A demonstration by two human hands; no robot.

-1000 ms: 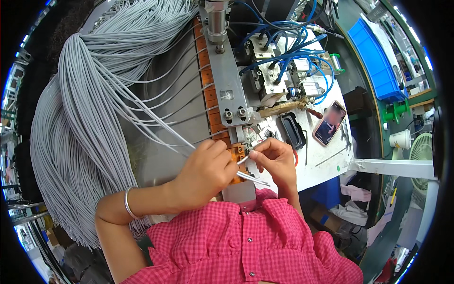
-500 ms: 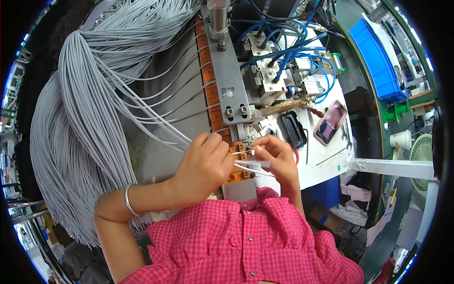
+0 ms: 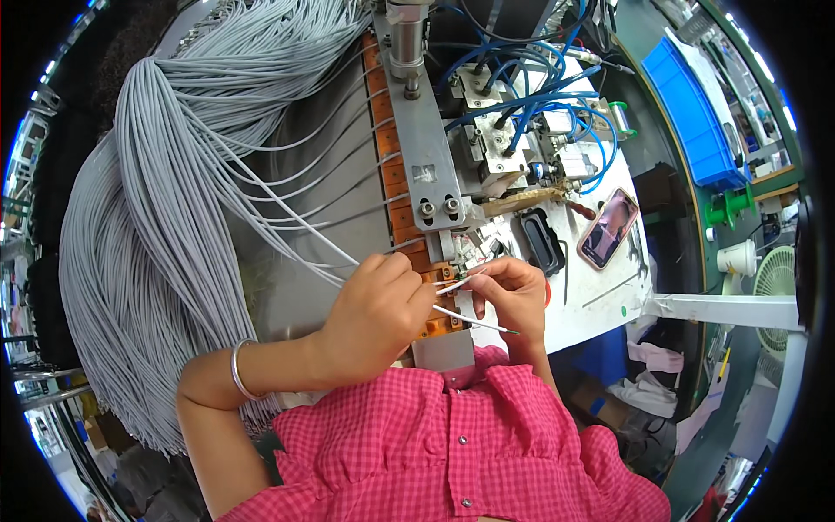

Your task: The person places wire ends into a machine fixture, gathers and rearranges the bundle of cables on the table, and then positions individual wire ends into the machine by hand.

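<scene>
My left hand (image 3: 381,300) is closed round grey cables, and their ends stick out past its fingers on the right. One white cable end (image 3: 477,323) points down to the right and finishes in a small green tip. Another cable end (image 3: 452,287) reaches toward my right hand (image 3: 513,300), whose thumb and index finger pinch it at its tip; the fingers partly hide that tip. Both hands are over the near end of a row of orange blocks (image 3: 398,205), across which several separate grey cables lie.
A large bundle of grey cables (image 3: 143,209) hangs at the left. Beyond the hands stands a metal press (image 3: 424,130) with blue air tubes (image 3: 522,104). On the white table lie a black tray (image 3: 544,242), a phone (image 3: 609,228) and thin rods. A blue bin (image 3: 696,113) is at far right.
The lower white cable end, blurred beside my right hand before, now shows sharp with its green tip free. My right hand's fingers have closed in on the upper cable end.
</scene>
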